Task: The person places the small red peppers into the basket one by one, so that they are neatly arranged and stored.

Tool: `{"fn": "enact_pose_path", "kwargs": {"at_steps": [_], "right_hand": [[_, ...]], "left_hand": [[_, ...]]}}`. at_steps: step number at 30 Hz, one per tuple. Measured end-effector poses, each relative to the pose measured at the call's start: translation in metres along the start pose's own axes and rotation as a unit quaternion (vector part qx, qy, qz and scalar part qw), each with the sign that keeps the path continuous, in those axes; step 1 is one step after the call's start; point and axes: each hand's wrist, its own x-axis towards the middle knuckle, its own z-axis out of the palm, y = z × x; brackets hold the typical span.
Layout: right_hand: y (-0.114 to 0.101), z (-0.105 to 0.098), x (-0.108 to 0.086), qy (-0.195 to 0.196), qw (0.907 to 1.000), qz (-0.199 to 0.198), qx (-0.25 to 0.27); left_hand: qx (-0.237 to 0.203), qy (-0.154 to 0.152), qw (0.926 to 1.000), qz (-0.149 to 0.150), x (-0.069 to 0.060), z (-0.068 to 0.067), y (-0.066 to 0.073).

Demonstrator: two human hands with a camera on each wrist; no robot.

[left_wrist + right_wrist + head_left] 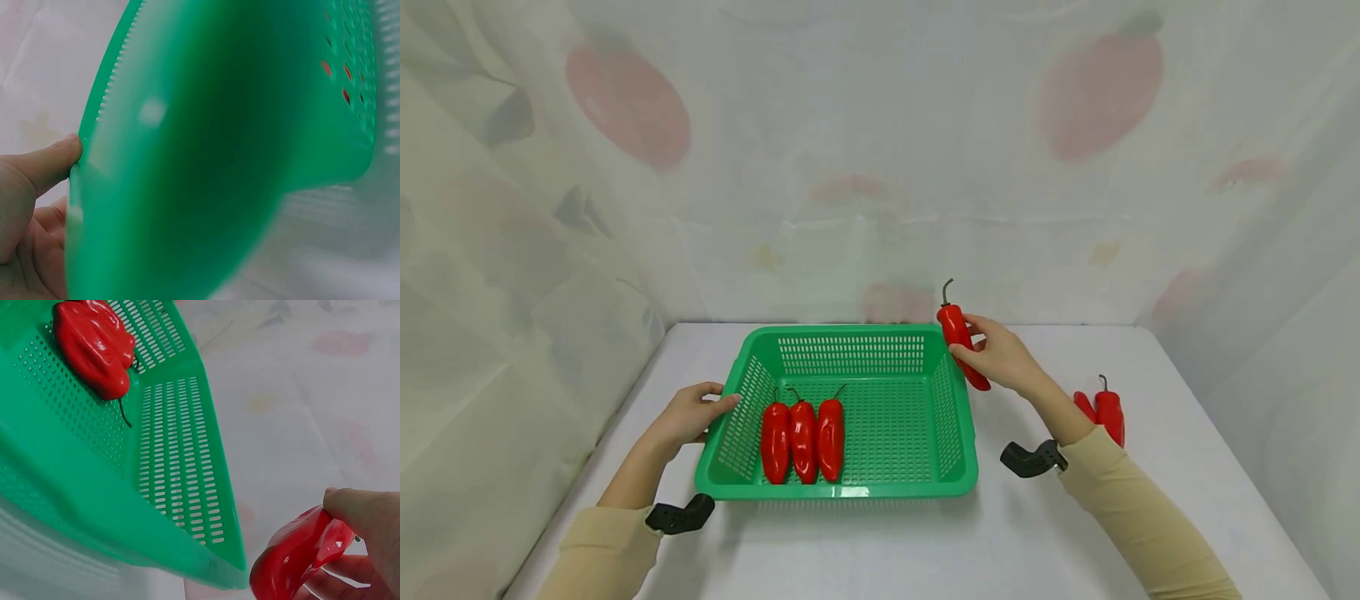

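Note:
My right hand (1000,357) pinches a red pepper (955,329) with a curved stem at the basket's right rim; the right wrist view shows this pepper (294,556) between thumb and fingers (359,509). My left hand (688,414) grips the left rim of the green basket (842,492), thumb over the edge, as the left wrist view also shows at the basket wall (119,206). Inside the basket, three red peppers (803,442) lie side by side toward the left, stems pointing away.
More red peppers (1108,412) lie on the white table (1180,500) at the right, partly behind my right forearm. Patterned pale cloth (865,108) hangs behind the table and at both sides. A black wrist device (1030,458) sits at each cuff.

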Motion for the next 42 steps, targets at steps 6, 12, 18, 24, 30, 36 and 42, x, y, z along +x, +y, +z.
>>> {"fn": "enact_pose_path", "kwargs": {"at_steps": [6,12,18,24,30,36,42], "right_hand": [[-0.006,0.004,0.001,-0.016,0.9998,0.000,0.012],[-0.016,0.007,0.002,-0.029,0.9994,-0.007,0.015],[-0.025,0.010,0.005,-0.041,0.9989,-0.004,0.022],[-0.032,0.015,0.007,-0.065,0.9962,0.011,0.057],[-0.037,0.023,0.009,-0.085,0.9931,0.025,0.077],[-0.041,0.030,0.011,-0.111,0.9880,0.053,0.093],[-0.046,0.039,0.013,-0.127,0.9837,0.067,0.108]], "left_hand": [[-0.007,0.004,1.0000,0.001,0.000,0.001,0.001],[-0.008,0.006,0.9999,0.000,0.000,0.001,0.001],[-0.011,0.005,0.9999,0.002,0.000,0.000,0.001],[-0.009,0.003,1.0000,0.003,0.000,0.000,0.001],[-0.008,0.003,1.0000,0.001,-0.001,0.000,0.002],[-0.005,0.007,1.0000,-0.003,0.000,0.000,0.001],[-0.004,0.006,1.0000,-0.005,0.000,0.000,0.002]]}}
